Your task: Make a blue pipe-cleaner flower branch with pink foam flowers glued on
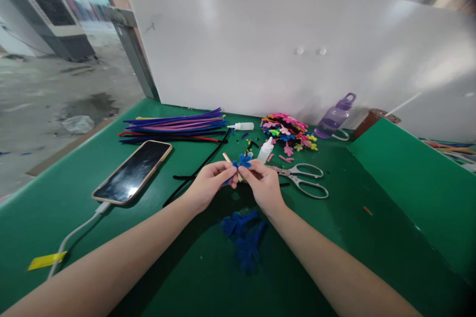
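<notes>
My left hand (pixel 213 182) and my right hand (pixel 265 185) meet over the middle of the green table. Both pinch a blue pipe-cleaner flower (pixel 243 161), its looped petals showing above the fingertips. A thin tan stick (pixel 226 157) pokes up between the hands; which hand bears it I cannot tell. On the table below the hands lie finished-looking blue pipe-cleaner pieces (pixel 245 240), in shadow. Just right of my right hand are scissors (pixel 297 178) with grey handles, their blades partly hidden. Behind that hand a white squeeze bottle (pixel 265 150) stands tilted.
A bundle of pipe cleaners (pixel 174 126), a phone (pixel 133 173) on a white cable and a second squeeze bottle (pixel 243 126) lie left and behind. Colourful pipe-cleaner flowers (pixel 288 131), a purple water bottle (pixel 336 116) and a green board (pixel 412 193) are right. A white partition (pixel 241 34) closes the back.
</notes>
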### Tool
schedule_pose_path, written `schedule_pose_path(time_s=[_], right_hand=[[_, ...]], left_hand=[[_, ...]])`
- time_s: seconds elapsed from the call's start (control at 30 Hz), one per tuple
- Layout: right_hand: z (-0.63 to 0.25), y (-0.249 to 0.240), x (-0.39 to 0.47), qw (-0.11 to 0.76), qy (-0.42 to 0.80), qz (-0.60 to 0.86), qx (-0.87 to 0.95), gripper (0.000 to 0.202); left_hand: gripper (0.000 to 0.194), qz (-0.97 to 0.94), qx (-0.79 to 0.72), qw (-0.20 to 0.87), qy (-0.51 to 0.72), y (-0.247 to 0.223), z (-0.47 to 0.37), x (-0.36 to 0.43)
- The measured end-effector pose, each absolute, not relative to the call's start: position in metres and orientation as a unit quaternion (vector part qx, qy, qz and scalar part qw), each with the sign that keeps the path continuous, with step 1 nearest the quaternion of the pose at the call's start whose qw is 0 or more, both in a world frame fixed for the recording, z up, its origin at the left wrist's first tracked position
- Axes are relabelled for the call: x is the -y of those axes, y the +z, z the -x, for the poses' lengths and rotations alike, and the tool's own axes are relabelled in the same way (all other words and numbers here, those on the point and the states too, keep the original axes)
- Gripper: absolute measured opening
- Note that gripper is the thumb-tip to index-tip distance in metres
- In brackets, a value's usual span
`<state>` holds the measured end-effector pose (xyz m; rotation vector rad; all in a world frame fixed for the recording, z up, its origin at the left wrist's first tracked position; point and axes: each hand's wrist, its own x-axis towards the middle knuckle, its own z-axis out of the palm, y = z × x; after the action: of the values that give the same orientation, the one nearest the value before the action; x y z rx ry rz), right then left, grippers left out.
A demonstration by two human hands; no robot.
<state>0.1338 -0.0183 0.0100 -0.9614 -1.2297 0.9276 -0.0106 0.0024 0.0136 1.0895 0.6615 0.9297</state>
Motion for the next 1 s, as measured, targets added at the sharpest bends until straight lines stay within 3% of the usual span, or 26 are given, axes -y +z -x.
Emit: schedule_pose_path(time_s=[0.17, 0.57, 1.0], right_hand=[[-0.1333, 0.0092, 0.0178, 0.613, 0.424, 0.408, 0.527, 0.006], [-0.1345, 0.0109, 0.0194, 0.595, 0.441, 0.404, 0.537, 0.009], [-0.1351, 0.0096, 0.0197, 0.588, 0.453, 0.425, 0.518, 0.015]], left_hand=[[0.019, -0.435, -0.271, 0.762, 0.396, 0.0118, 0.0117, -0.0037], [0.017, -0.425, -0.285, 0.77, 0.382, 0.0114, 0.0121, -0.004], [0.017, -0.568, -0.348, 0.615, 0.421, 0.0157, 0.0072, 0.0041]])
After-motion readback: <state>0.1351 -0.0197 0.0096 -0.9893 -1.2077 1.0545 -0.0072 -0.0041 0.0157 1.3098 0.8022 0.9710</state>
